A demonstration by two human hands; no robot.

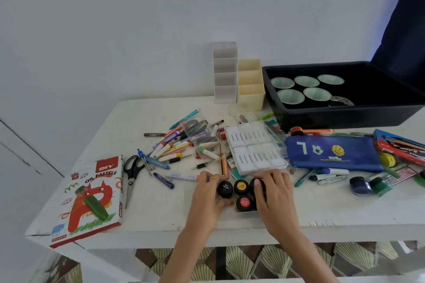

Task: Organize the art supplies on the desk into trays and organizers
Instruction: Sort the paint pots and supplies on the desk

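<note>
Several small poster-paint jars with black lids stand clustered near the desk's front edge: one with a white label (225, 188), one yellow-labelled (241, 186), one red-labelled (244, 202). My left hand (207, 200) grips the white-labelled jar from the left. My right hand (272, 193) curls over another black jar (255, 185) on the right side of the cluster. A heap of markers and pens (177, 147) lies behind. A white tiered organizer (225, 71) and a cream organizer (250, 85) stand at the back.
A black tray (345, 112) holding several green-lined paper cups sits at the back right. An oil pastels box (89, 200), scissors (132, 172), a clear plastic case (255, 147), a blue pencil pouch (333, 153) and ink bottles (368, 186) lie around the white desk (161, 220).
</note>
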